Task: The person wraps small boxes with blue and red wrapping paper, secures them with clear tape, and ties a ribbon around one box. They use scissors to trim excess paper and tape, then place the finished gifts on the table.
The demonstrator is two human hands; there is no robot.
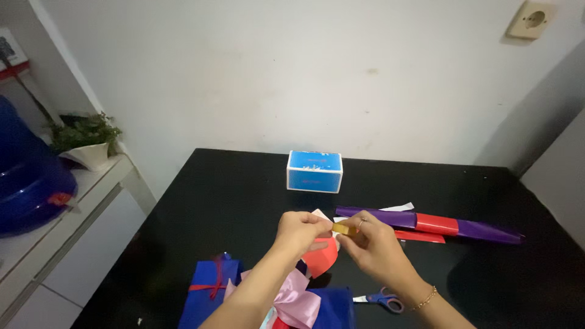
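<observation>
Tape roll (pixel 342 229): small, yellowish, held above the tabletop (pixel 219 207) near its middle, pinched where the two hands meet.
Right grip: right hand (pixel 376 244) closed around the tape roll, thumb and forefinger on it, a ring on one finger and a thin gold bracelet (pixel 426 298) at the wrist.
Left grip: left hand (pixel 300 230) with fingertips pinched together right against the roll, seemingly on the tape's free end (too small to tell for certain).
Red paper (pixel 322 256): curved piece just beneath the hands, partly hidden by the left hand, touching or nearly touching it.
Doing it well, as a judgement: best to keep the roll steady in the right hand, draw the strip out straight and taut with the left, keep it clear of the red paper until placed, avoid letting the sticky side fold on itself.
Scissors (pixel 382 300): blue and red handles, flat on the tabletop just below the right wrist, within easy reach.
Pink ribbon bow (pixel 297 298): under the left forearm, resting on blue wrapping (pixel 210 286) tied with a thin red ribbon.
Paper roll (pixel 426 223): purple with a red band, lying beyond the right hand, red and white scraps beside it.
Blue box (pixel 314 171): white-edged, further back, well apart from the hands.
Surroundings: white shelf at left with a small green plant (pixel 85 131) and a blue container (pixel 27 176).
</observation>
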